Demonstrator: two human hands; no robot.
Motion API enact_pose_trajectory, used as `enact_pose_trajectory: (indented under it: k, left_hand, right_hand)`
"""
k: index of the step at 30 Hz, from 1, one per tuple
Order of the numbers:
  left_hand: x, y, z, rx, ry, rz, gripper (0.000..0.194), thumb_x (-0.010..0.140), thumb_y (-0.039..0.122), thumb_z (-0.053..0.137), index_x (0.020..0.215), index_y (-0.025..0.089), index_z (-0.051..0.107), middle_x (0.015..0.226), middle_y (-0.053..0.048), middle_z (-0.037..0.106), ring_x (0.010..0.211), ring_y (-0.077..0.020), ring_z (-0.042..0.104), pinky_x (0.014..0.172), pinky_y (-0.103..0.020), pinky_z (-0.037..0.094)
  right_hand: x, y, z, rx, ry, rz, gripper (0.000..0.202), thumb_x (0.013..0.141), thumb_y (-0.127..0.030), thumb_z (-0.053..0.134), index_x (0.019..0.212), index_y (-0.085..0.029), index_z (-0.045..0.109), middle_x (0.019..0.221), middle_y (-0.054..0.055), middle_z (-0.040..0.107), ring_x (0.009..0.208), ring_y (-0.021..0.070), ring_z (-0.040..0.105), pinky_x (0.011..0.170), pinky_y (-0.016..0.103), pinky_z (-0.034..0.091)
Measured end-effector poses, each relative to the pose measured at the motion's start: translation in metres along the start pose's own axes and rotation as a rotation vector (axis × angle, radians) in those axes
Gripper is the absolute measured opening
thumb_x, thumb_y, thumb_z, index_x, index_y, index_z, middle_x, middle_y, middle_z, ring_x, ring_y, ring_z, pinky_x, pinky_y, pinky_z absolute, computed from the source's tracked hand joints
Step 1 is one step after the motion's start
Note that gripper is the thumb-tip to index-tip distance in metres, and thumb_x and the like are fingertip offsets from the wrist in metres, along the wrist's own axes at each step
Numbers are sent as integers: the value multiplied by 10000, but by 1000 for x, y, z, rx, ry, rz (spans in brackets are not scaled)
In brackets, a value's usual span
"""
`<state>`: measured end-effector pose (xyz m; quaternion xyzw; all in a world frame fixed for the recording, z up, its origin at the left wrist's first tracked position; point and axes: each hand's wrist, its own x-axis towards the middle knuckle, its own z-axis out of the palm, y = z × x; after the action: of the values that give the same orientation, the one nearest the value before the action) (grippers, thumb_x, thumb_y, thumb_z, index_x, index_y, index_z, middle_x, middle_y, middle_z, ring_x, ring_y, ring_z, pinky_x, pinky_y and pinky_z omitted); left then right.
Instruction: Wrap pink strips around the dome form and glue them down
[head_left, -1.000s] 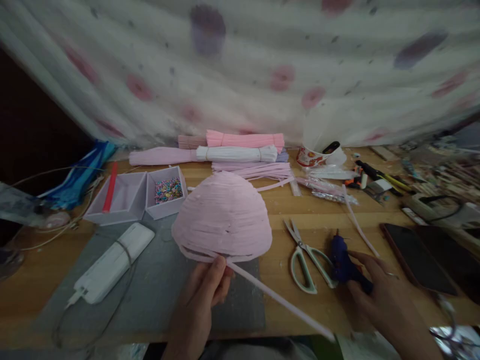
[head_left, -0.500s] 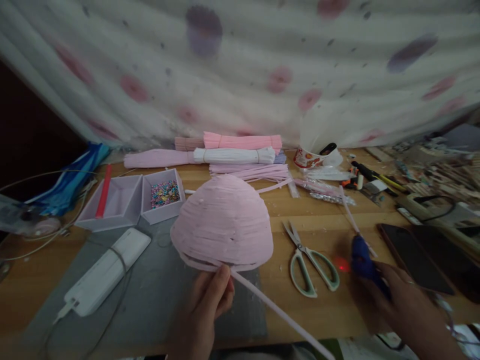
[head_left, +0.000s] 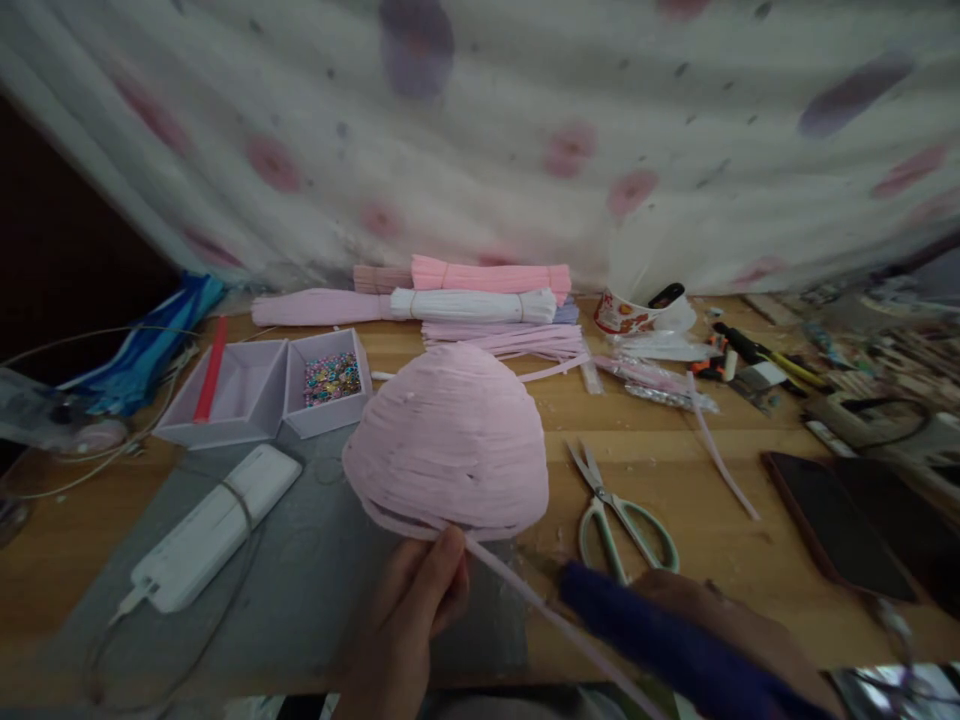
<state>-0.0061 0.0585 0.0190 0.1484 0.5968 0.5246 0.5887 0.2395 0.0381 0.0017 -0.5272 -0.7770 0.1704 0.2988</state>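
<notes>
A pale pink dome (head_left: 450, 440) built up from layered paper-like strips sits upright at the middle. My left hand (head_left: 424, 590) pinches its lower front edge between thumb and fingers, at the spot where a loose pink strip (head_left: 555, 620) leaves the rim and runs down to the right. My right hand (head_left: 720, 620), smeared by motion, is closed around a blue glue gun (head_left: 637, 625). Its blurred tip points left, close to the strip and a short way right of my left thumb. Behind that hand lie scissors (head_left: 600, 495), blades spread, handles partly covered.
Bundles of pink and white strips (head_left: 472, 305) lie along the back. Two lilac boxes (head_left: 322, 420), one with beads, stand at left near a white power bank (head_left: 217, 530) with a cable. A phone (head_left: 832, 525), a loose strip (head_left: 716, 445) and a paper bowl (head_left: 622, 315) are at right.
My right hand has brought the glue gun from the table's right side leftward to the strip. My left hand keeps its pinch on the dome's edge. The view has shifted slightly.
</notes>
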Motion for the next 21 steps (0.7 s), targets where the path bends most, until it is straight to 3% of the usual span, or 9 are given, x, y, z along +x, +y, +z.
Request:
enact_pose_trajectory:
  k: [1,3,7,21]
  left_hand:
    - [-1,0,1,-5,28,-6,571,436,622,897,478,188,528,527,55,444,538,-90,415,482,-171,418]
    - [-2,2,2,-13,57,-12,560,413,623,899,484,186,557,537,49,472,557,-98,450,491,-173,432]
    - [-4,4,5,-20,24,-24,539,435,623,891,497,186,582,542,45,497,564,-101,481,506,-179,440]
    - [-1,6,4,27,-95,-11,578,523,678,836,507,185,534,522,55,433,515,-84,399,468,-188,350]
  right_hand:
    - [7,-8,3,68,-92,-86,729,852,-856,247,939,-312,724,723,43,734,595,218,712,498,280,546]
    - [20,-23,8,118,-112,-106,711,848,-853,273,886,-278,690,699,46,703,614,224,699,503,291,522]
    - [31,-42,14,176,13,-57,640,838,-841,365,764,-256,612,602,10,555,576,197,593,511,295,437]
    - [28,-49,14,149,80,2,586,870,-805,374,811,-276,620,655,15,553,646,203,582,514,296,392]
